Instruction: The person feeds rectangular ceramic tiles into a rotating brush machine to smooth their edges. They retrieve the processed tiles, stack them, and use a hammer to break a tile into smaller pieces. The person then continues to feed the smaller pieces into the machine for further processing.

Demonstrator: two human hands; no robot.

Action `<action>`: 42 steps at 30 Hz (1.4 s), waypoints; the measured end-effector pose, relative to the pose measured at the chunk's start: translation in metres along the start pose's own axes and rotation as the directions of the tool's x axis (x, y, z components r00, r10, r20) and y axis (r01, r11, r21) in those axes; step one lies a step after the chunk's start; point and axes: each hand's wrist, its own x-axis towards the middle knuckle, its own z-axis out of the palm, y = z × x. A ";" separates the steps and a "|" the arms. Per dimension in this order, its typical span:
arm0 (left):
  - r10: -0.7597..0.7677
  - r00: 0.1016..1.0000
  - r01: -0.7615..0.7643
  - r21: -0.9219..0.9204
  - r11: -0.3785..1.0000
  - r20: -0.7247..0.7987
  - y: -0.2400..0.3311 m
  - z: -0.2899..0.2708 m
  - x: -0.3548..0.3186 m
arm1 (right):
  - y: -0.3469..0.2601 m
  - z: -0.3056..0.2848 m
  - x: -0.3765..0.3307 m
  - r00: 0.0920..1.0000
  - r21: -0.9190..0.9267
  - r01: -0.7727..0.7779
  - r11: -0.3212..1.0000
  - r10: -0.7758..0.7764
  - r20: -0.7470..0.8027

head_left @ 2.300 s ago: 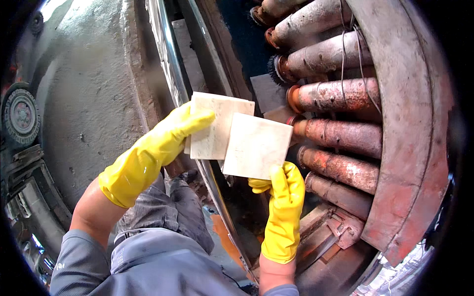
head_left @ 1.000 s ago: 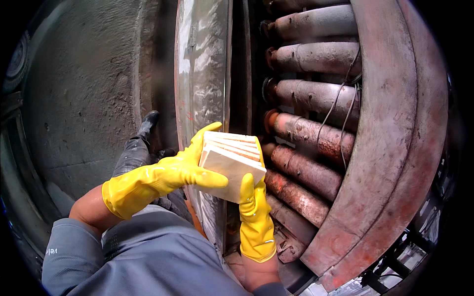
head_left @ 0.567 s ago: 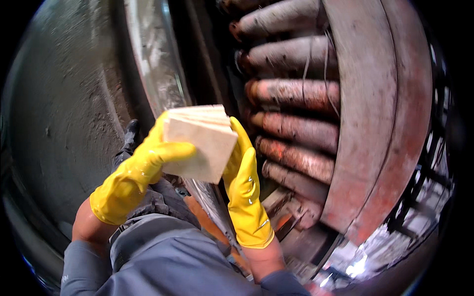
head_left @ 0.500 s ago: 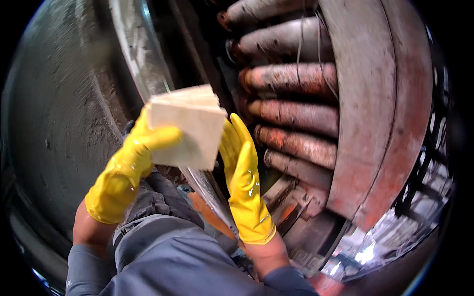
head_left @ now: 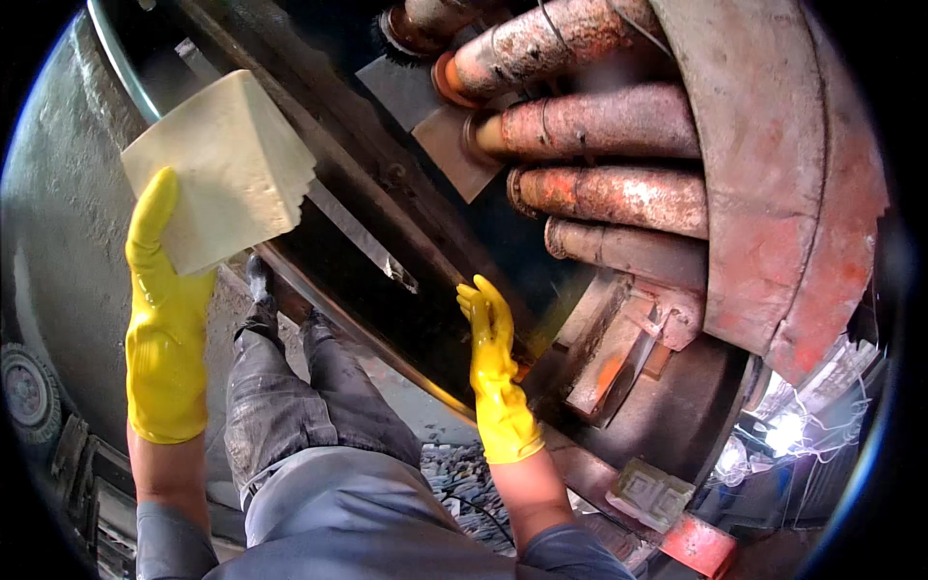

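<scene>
My left hand [head_left: 159,309], in a yellow rubber glove, is raised at the left and holds a stack of pale square sheets [head_left: 220,169] from below. The stack sits against a long metal rail [head_left: 358,232] of the machine. My right hand [head_left: 491,333], also in a yellow glove, is lower and to the right, fingers extended and holding nothing, close to the dark gap beside the rusty tubes [head_left: 599,193].
Several rusty cylindrical tubes run into a large curved reddish metal ring [head_left: 773,213] at the right. A grey curved wall [head_left: 58,213] fills the left. My legs in dusty grey trousers [head_left: 290,387] stand below, with gravel and metal parts near the floor.
Both hands held the sheet stack together before. Now my right hand has let go and dropped toward the gap, and my left hand alone has lifted the stack up and left.
</scene>
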 end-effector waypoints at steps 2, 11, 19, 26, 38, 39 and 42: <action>-0.008 1.000 0.008 -0.028 1.000 0.003 0.000 -0.012 0.004 | 0.004 -0.007 0.016 1.000 0.066 -0.020 0.998 0.020 -0.001; -0.009 0.997 0.010 -0.024 1.000 0.075 0.008 -0.044 0.002 | 0.047 0.011 0.081 0.938 -0.272 0.221 0.937 -0.280 -0.204; 0.009 0.997 -0.014 0.070 0.997 0.077 0.001 -0.076 -0.011 | 0.071 0.026 0.064 0.918 -0.584 0.278 0.763 -0.390 -0.073; 0.031 1.000 -0.031 -0.025 0.999 -0.003 0.002 -0.091 -0.024 | 0.085 0.034 0.045 0.921 -0.597 0.270 0.755 -0.383 -0.068; -0.004 1.000 0.005 0.040 0.999 -0.004 0.012 -0.114 -0.049 | 0.099 0.049 0.018 0.940 -0.602 0.229 0.765 -0.335 -0.068; 0.003 1.000 -0.003 0.025 1.000 0.005 0.011 -0.120 -0.051 | 0.105 0.048 0.016 0.940 -0.597 0.230 0.768 -0.333 -0.067; 0.013 1.000 -0.013 0.004 1.000 0.006 0.012 -0.132 -0.052 | 0.114 0.053 0.012 0.941 -0.599 0.227 0.768 -0.331 -0.068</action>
